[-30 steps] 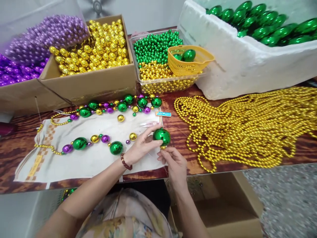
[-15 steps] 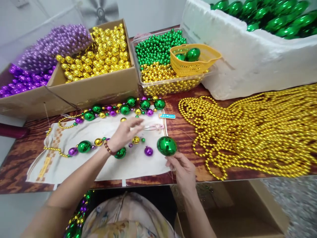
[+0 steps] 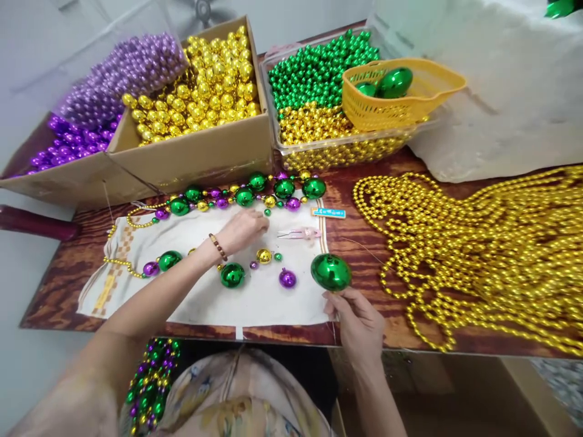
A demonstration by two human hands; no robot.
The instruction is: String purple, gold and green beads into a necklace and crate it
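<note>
Green ball (image 3: pixel 331 271) atop right-hand fingers (image 3: pixel 337 299) (touching).

Two hands at a bead-strewn worktop (image 3: pixel 359 240)

The right hand (image 3: pixel 359 321) pinches a big green ball (image 3: pixel 331 271) from below with its fingers, just off the corner of a white cloth (image 3: pixel 204 303). The left hand (image 3: pixel 243 229) rests palm down on the cloth, its fingers among loose beads; whether they grip one cannot be told. A gold bead (image 3: pixel 263 255), a purple bead (image 3: pixel 286 278) and pink snips (image 3: pixel 298 233) lie near it. Gold strands (image 3: pixel 478 255) are heaped to the right. Behind stand a box of gold balls (image 3: pixel 200 79) and a yellow basket (image 3: pixel 401 103).
</note>
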